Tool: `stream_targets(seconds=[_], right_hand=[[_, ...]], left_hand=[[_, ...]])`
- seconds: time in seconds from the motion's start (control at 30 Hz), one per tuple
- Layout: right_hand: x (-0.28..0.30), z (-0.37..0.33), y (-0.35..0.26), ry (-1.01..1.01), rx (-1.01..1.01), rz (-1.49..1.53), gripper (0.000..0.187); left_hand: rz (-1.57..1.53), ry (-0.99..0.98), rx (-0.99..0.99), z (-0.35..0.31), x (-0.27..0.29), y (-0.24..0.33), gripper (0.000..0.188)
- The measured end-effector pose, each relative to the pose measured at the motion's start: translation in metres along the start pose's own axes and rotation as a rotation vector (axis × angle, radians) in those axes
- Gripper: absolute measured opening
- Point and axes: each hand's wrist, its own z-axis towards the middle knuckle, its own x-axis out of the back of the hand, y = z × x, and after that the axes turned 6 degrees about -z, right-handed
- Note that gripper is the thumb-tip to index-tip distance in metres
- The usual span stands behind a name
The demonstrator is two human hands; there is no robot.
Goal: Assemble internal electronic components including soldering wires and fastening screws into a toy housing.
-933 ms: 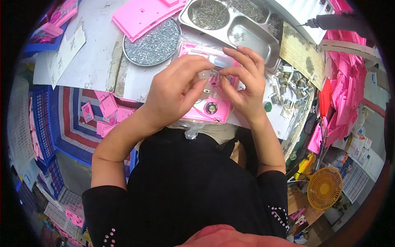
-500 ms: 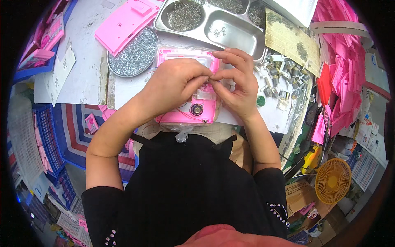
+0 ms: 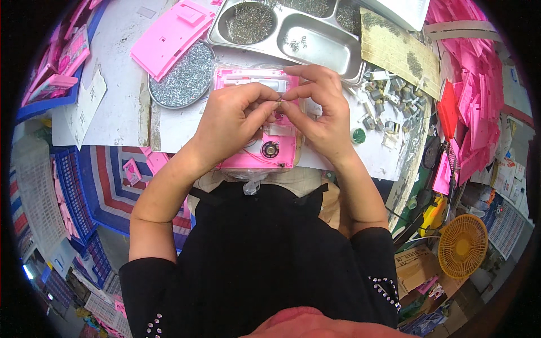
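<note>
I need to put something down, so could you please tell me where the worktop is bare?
Bare worktop lies between the torn paper and the round dish; a smaller patch lies below the metal parts. The middle is crowded: pink case, left hand, right hand, compartment tray.

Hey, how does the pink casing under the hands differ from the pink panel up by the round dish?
The pink casing carries a round speaker; the pink panel shows a mostly bare face with small openings. The pink casing sits nearly straight, while the pink panel lies slanted, overlapping the round dish. Both are bright pink.
</note>
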Motion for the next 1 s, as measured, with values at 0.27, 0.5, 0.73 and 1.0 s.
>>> stream_targets(seconds=[0.27, 0.5, 0.73, 1.0], right_hand=[[-0.001, -0.002, -0.006, 0.119, 0.268, -0.283, 0.018], [-0.002, -0.009, -0.002, -0.079, -0.028, 0.044, 0.017], [0.000, -0.015, -0.002, 0.005, 0.127, -0.085, 0.019], [0.105, -0.095, -0.002, 0.444, -0.449, -0.178, 0.017]], left_hand=[[0.399, 0.034, -0.444, 0.001, 0.001, -0.010, 0.012], [0.063, -0.063, -0.072, -0.002, 0.008, 0.002, 0.010], [0.010, -0.087, -0.103, 0.001, 0.005, 0.003, 0.009], [0.431, -0.004, -0.418, 0.001, -0.002, -0.006, 0.012]])
